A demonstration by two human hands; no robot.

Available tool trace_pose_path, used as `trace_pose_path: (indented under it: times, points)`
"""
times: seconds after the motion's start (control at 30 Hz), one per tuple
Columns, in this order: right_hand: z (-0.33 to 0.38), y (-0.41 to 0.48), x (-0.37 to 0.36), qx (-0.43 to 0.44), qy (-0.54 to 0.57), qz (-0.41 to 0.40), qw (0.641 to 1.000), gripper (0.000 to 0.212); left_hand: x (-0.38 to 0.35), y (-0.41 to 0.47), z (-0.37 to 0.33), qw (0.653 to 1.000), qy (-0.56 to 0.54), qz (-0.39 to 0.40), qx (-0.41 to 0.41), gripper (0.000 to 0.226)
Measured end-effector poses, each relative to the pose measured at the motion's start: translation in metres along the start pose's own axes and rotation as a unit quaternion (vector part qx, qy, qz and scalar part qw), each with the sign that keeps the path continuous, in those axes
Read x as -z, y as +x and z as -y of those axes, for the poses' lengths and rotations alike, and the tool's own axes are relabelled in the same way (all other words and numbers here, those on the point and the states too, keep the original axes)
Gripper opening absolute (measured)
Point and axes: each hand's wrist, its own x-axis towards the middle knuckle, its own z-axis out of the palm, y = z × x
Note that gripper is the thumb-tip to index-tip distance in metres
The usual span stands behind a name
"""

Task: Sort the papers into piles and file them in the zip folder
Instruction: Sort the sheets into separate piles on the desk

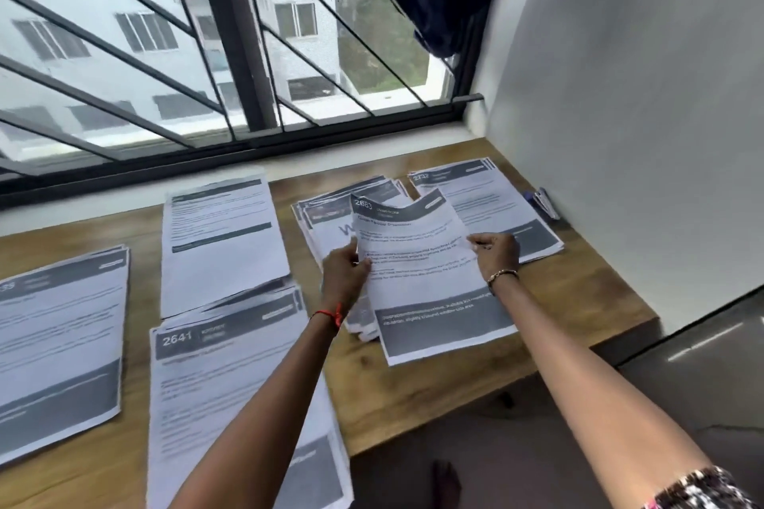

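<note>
Papers (231, 384) lie in separate piles on a wooden table (578, 301) below a barred window (124, 66). One sheet (430, 281), numbered 2683, is held up over the untidy pile (330, 215) right of centre. The left hand (345, 266) grips its left edge; the right hand (496, 252) pinches its right edge.

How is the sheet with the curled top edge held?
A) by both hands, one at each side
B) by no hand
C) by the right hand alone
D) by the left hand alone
A: the left hand grips the sheet at its left edge and the right hand pinches its right edge.
</note>
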Motion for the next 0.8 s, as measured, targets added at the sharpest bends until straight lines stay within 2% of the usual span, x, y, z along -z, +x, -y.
trace_pose_path:
  times: [0.17,0.37,0.5,0.67,0.8]
  points:
    - [-0.034,0.077,0.033,0.018,-0.036,-0.001,0.999,0.031,-0.076,0.041,-0.026,1.000,0.014,-0.003,0.020,0.042]
    - [-0.057,0.154,0.054,0.042,-0.080,0.043,0.995,0.042,-0.140,0.090,-0.043,0.999,0.027,0.021,0.016,0.031]
    - [-0.066,0.191,0.057,0.063,-0.125,0.077,0.987,0.047,-0.163,0.119,-0.048,0.997,0.072,0.019,0.028,0.033]
    - [-0.067,0.207,0.056,0.066,-0.229,0.083,0.968,0.042,-0.174,0.129,-0.046,0.991,0.098,0.069,0.053,0.031]
    - [-0.051,0.201,0.041,0.130,-0.193,0.082,0.969,0.036,-0.164,0.115,-0.048,0.995,0.088,0.037,0.030,0.038]
